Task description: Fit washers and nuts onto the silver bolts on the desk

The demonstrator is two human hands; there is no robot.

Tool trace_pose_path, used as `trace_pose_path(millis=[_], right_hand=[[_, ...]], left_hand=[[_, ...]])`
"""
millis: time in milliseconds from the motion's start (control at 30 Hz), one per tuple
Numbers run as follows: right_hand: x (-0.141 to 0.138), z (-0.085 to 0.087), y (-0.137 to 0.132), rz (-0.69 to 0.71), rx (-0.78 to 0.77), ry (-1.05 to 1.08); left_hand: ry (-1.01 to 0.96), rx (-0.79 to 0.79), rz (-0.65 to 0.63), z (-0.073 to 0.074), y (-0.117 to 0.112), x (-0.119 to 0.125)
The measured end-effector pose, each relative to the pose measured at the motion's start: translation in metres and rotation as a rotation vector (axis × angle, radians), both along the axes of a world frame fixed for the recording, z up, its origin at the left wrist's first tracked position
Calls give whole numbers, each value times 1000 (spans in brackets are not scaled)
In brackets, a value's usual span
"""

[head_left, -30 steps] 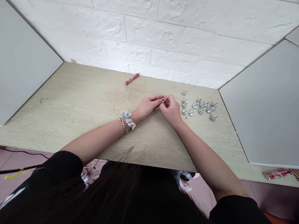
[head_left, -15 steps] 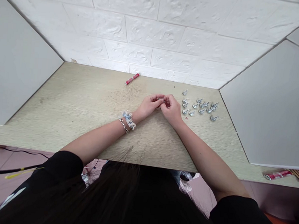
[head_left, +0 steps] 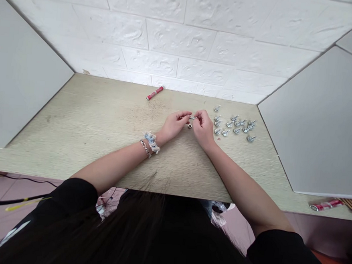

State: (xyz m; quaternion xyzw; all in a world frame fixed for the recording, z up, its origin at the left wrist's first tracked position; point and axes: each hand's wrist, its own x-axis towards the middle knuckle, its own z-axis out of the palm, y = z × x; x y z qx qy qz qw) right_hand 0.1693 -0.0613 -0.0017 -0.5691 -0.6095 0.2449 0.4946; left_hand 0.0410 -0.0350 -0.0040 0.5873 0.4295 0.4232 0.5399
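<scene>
one slim silver metal rod [head_left: 192, 118], long axis side to side, spans gap from left hand [head_left: 174, 124], fingertips pinching one end, to right hand [head_left: 203, 128], curled nearly closed round other. small silver metal ring [head_left: 190, 126] just nearside of rod; silver bolts [head_left: 230, 124] right of rod.

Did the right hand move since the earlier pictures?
Yes. The right hand has shifted slightly rightward, a little closer to the metal bolts, which have stayed put.

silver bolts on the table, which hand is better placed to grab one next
Probably the right hand: the silver bolts lie on its side, while the left hand would reach across it.
</scene>
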Motion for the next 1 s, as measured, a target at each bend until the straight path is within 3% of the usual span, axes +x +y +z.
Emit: trace_pose_path(millis=[200, 467, 667, 900, 1000], right_hand=[[0, -1, 0, -19, -6, 0], [-1, -6, 3, 66, -26, -36], [-1, -12, 6, 147, -17, -159], [2, -16, 10, 201, 1, -260], [1, -16, 10, 193, -11, -252]], left_hand=[[236, 164, 42, 5, -3, -1], [85, 22, 18, 2, -4, -2], [8, 95, 27, -4, 4, -2], [0, 80, 162, 0, 3, -2], [35, 78, 155, 1, 3, -2]])
